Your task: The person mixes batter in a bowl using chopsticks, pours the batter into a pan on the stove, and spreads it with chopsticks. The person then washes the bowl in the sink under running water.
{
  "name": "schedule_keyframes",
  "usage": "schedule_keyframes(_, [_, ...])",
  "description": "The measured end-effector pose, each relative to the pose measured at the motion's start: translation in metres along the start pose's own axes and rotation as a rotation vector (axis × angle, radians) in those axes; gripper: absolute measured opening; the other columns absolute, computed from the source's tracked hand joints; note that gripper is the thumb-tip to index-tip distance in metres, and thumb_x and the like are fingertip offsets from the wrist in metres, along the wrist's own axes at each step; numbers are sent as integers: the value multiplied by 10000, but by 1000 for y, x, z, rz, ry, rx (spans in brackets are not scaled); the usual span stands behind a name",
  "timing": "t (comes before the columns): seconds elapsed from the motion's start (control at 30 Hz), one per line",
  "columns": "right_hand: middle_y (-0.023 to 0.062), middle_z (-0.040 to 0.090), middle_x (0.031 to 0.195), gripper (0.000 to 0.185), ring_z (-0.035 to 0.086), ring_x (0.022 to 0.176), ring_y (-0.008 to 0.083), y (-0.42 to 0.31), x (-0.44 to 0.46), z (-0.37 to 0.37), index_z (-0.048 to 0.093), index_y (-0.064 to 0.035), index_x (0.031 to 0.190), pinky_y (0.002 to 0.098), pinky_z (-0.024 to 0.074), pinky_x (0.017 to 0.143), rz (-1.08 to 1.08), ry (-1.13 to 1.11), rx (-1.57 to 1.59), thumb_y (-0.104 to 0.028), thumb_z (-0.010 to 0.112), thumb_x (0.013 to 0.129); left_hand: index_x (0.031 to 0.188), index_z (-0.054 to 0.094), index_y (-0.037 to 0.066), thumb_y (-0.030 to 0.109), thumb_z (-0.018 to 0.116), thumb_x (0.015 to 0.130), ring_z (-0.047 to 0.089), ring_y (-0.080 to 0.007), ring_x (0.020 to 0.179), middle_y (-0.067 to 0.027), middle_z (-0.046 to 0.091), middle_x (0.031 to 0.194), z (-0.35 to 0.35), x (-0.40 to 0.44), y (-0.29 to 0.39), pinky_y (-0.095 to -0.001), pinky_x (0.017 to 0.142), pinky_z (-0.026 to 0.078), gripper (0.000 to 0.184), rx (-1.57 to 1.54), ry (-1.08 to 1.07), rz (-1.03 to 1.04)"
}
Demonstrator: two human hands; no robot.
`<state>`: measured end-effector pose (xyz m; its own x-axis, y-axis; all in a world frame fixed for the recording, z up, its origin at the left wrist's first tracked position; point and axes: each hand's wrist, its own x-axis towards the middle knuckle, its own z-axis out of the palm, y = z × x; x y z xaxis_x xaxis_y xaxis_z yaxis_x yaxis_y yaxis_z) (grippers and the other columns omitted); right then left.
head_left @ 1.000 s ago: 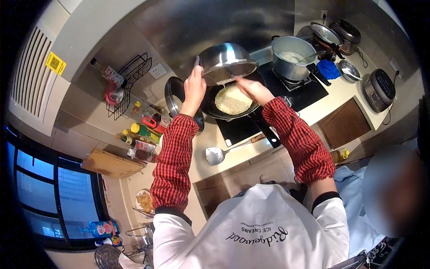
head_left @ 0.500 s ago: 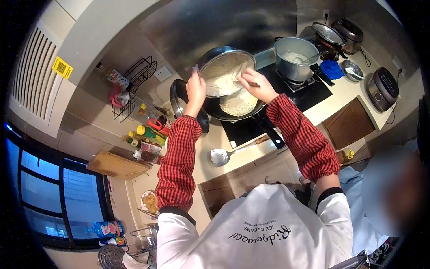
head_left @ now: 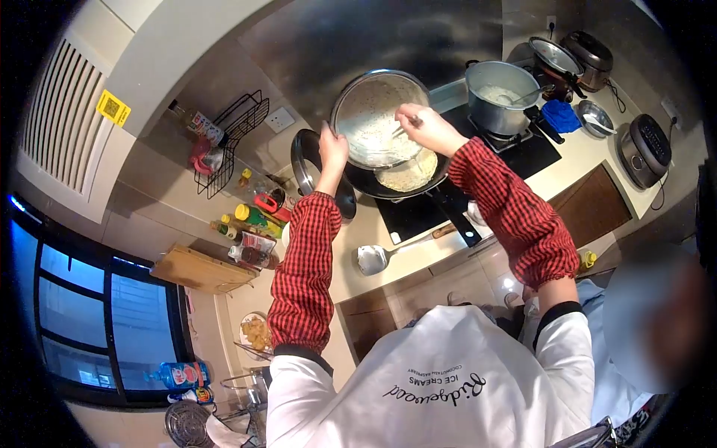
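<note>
My left hand [head_left: 334,151] is closed on the left rim of a large metal bowl [head_left: 352,112], tilted over a dark frying pan [head_left: 364,181]. Pale, wet batter [head_left: 373,134] coats the bowl's inside. My right hand [head_left: 431,131] is closed around a slim utensil [head_left: 399,132] reaching into the bowl; its exact kind is unclear. Below the bowl's lower rim, a pale mass of batter [head_left: 409,175] lies in the pan. The bowl hides the pan's far side. A round dark-edged lid [head_left: 305,160] leans left of the pan.
A pot [head_left: 499,101] with a ladle stands on the right burner. A spatula [head_left: 371,260] lies on the front counter. Bottles [head_left: 258,216] and a wire rack [head_left: 235,142] are at left. A rice cooker [head_left: 646,149] stands at right. Another person [head_left: 609,336] is close on my right.
My right hand has moved from the bowl's right rim in over its opening, with the utensil now inside. The bowl has shifted slightly and covers more of the batter in the pan.
</note>
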<state>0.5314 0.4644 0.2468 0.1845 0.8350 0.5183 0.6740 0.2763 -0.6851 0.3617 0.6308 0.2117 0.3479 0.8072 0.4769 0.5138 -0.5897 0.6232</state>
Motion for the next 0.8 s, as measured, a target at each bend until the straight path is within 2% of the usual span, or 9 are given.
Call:
schedule_keyframes(0.13, [142, 571, 750, 164, 559, 669, 253, -6, -10, -30, 525, -3, 860, 342, 449, 622, -173, -28, -59, -166, 510, 841, 1253, 302, -28, 86, 463, 729, 533, -416, 919, -290, 548, 970, -11, 6, 5, -432, 817, 412, 561, 55, 27, 21])
schedule_keyframes(0.17, [129, 572, 725, 130, 554, 640, 232, -4, -5, -38, 532, -3, 839, 323, 452, 591, -329, -21, -56, -132, 522, 834, 1254, 292, 30, 88, 458, 734, 546, -424, 866, -287, 560, 924, -18, 6, 14, -450, 764, 427, 549, 50, -31, -23])
schedule_keyframes(0.27, [122, 568, 715, 127, 542, 609, 199, -19, 13, -61, 553, -1, 843, 298, 447, 558, -412, -110, -62, -126, 548, 823, 1252, 289, 111, 87, 452, 740, 554, -427, 828, -270, 572, 895, -19, 17, 16, -461, 721, 435, 538, 13, -109, 85])
schedule_keyframes(0.3, [120, 567, 716, 140, 540, 607, 196, -21, 21, -68, 557, -2, 851, 300, 446, 556, -418, -175, -121, -139, 549, 823, 1255, 320, 156, 35, 415, 749, 478, -399, 1042, -273, 499, 1098, -31, 15, 42, -389, 839, 397, 529, 1, -249, -82])
schedule_keyframes(0.33, [119, 565, 718, 152, 539, 605, 193, -26, 29, -73, 560, -4, 859, 303, 444, 553, -423, -239, -180, -152, 551, 824, 1255, 320, 156, 35, 415, 749, 478, -399, 1042, -273, 499, 1098, -33, 15, 45, -389, 839, 397, 529, 5, -253, -81])
schedule_keyframes(0.4, [109, 556, 770, 157, 554, 640, 244, -35, 42, -85, 562, -6, 889, 314, 447, 574, -558, -279, -274, -149, 537, 827, 1265, 316, 119, 39, 410, 749, 456, -377, 1082, -246, 488, 1138, -31, 19, 48, -375, 872, 380, 530, 56, -343, 56])
schedule_keyframes(0.43, [113, 554, 776, 158, 554, 644, 255, -37, 46, -89, 559, -5, 886, 319, 445, 573, -568, -295, -342, -150, 536, 827, 1292, 303, 185, 114, 424, 754, 541, -401, 912, -266, 549, 985, -24, 27, 38, -430, 804, 422, 556, 104, -291, 217])
schedule_keyframes(0.63, [130, 525, 734, 164, 550, 637, 270, -6, 30, -101, 531, 3, 836, 362, 430, 571, -489, -425, -480, -159, 505, 842, 1297, 320, 141, 108, 429, 745, 472, -357, 1060, -241, 452, 1187, -18, 44, 25, -387, 895, 377, 564, 188, -312, 240])
schedule_keyframes(0.8, [126, 533, 722, 128, 521, 556, 243, 40, -12, -98, 553, -7, 911, 337, 414, 516, -492, -242, -364, -93, 527, 819, 1287, 338, 111, 59, 426, 731, 447, -348, 1095, -223, 446, 1207, -19, 48, 19, -373, 914, 360, 565, 30, -288, 187])
